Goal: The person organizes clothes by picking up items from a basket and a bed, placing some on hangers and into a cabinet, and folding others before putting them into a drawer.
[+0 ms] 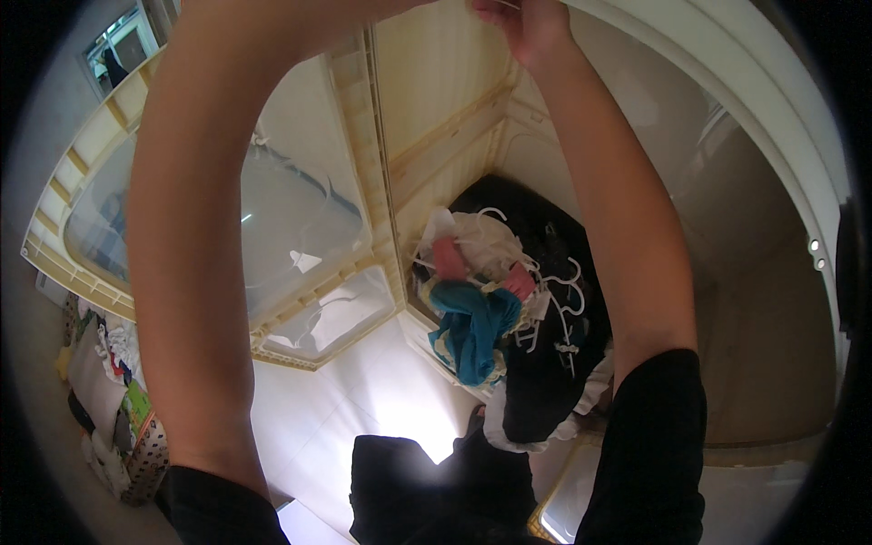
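Both my arms reach up in front of an open plastic cabinet. My right hand (527, 27) is at the top edge, its fingers curled around a thin pale strand or rod that I cannot make out. My left forearm (195, 272) bends toward the top edge, and the hand itself is out of the picture. Below, inside the cabinet, lies a heap of clothes: a teal garment (477, 327), a cream one (486, 241) and black cloth (545, 400). White hangers (568, 295) stick out of the heap beside the black cloth.
A cream-framed door with clear panels (309, 209) stands open at the left. Further left is a dotted basket (145, 463) piled with clothes. A curved white frame (763, 100) and a grey panel (763, 318) are at the right. Pale floor tiles (318, 409) show below.
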A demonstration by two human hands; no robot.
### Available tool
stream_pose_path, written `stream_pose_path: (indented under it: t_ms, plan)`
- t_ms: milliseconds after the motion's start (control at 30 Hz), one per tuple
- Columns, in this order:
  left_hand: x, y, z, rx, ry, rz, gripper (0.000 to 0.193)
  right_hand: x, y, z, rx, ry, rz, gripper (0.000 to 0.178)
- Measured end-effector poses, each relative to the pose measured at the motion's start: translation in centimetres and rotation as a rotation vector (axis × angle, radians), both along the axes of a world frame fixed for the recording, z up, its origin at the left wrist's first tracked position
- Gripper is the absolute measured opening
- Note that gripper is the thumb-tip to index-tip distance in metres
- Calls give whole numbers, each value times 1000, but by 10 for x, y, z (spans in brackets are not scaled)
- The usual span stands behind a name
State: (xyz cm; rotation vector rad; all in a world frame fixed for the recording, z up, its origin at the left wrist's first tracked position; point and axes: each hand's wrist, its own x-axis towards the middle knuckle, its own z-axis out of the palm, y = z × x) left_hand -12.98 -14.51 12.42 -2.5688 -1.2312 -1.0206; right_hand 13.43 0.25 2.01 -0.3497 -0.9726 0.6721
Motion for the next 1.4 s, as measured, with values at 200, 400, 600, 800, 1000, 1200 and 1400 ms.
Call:
stream_pose_path:
  t_ms: [200, 400, 600, 800, 1000, 1200, 1400]
  plan:
    - [-7, 8, -15, 316, 51, -120, 15, 2, 5, 2, -13, -9, 97, 28]
    - [-10, 17, -2, 49, 54, -182, 15, 3, 6, -2, -9, 2, 128, 25]
    - [-11, 26, -18, 244, 32, -211, 14, 6, 4, -3, -3, 11, 145, 22]
    - [-12, 18, -3, 113, 64, -175, 11, 8, 6, -1, 3, 14, 165, 19]
    - [-1, 6, 1, 17, 54, -82, 11, 9, 6, 2, 0, 15, 179, 17]
    - [-9, 14, -7, 198, 53, -167, 11, 7, 10, 4, 0, 21, 200, 14]
    - [-13, 16, -1, 157, 64, -223, 13, -1, 18, -3, 11, 57, 227, 12]
